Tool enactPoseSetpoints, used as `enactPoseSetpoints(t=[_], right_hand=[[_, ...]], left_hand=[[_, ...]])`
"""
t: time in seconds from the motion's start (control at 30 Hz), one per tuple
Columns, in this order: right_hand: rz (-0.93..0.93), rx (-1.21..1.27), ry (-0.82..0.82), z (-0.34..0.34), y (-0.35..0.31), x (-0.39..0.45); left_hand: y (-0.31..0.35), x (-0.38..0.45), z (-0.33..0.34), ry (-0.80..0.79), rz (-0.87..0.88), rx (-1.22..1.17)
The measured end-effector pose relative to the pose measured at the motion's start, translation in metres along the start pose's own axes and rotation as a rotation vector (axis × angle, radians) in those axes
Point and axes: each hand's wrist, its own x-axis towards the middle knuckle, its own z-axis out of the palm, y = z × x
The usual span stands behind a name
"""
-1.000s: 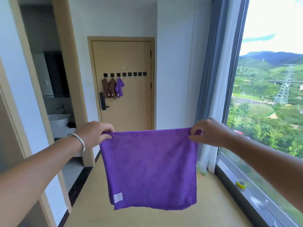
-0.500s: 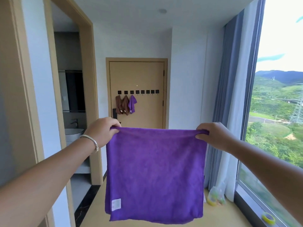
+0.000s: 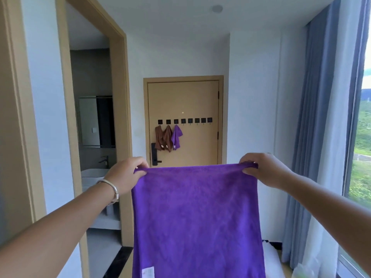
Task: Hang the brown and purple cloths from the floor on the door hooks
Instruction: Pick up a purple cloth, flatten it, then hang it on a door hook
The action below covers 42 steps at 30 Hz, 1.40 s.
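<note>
Left hand, silver bangle at wrist: pinching top left corner of purple cloth. Right hand: pinching top right corner. Cloth held spread flat at chest height, plush, vivid violet, hanging straight. White label at lower left corner, print illegible. Beyond, on door: row of black hooks, two brown cloths and a small purple cloth hanging.

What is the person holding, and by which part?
A purple cloth, spread out and held by its two top corners: the left hand pinches one, the right hand the other.
</note>
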Motion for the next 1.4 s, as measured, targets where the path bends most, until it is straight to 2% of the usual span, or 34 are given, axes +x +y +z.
enactPoseSetpoints(t=[0.13, 0.23, 0.43, 0.63, 0.77, 0.9, 1.1, 1.27, 1.4], right_hand=[[-0.066, -0.047, -0.097, 0.022, 0.037, 0.059], [-0.14, -0.131, -0.084, 0.031, 0.055, 0.096], [-0.166, -0.18, -0.066, 0.054, 0.084, 0.158], [-0.148, -0.258, -0.03, 0.092, 0.101, 0.212], [-0.082, -0.169, 0.014, 0.128, 0.106, 0.266], [0.013, -0.007, 0.043, 0.166, 0.114, 0.333], [-0.009, 0.006, 0.006, 0.215, 0.13, 0.424], [-0.05, -0.091, -0.081, 0.257, 0.142, 0.492], [-0.06, -0.131, -0.084, 0.291, 0.157, 0.539]], left_hand=[[-0.012, 0.047, 0.03, -0.048, 0.138, 0.178], [-0.017, 0.081, 0.047, -0.106, 0.265, 0.257], [-0.046, 0.157, 0.08, -0.132, 0.204, 0.291], [-0.087, 0.226, 0.119, -0.057, 0.144, 0.345], [-0.119, 0.272, 0.152, -0.002, 0.091, 0.271], [-0.161, 0.326, 0.177, 0.022, 0.11, 0.173], [-0.238, 0.41, 0.208, -0.016, 0.179, 0.0], [-0.279, 0.466, 0.232, -0.08, 0.309, 0.064], [-0.306, 0.504, 0.256, -0.118, 0.297, 0.119]])
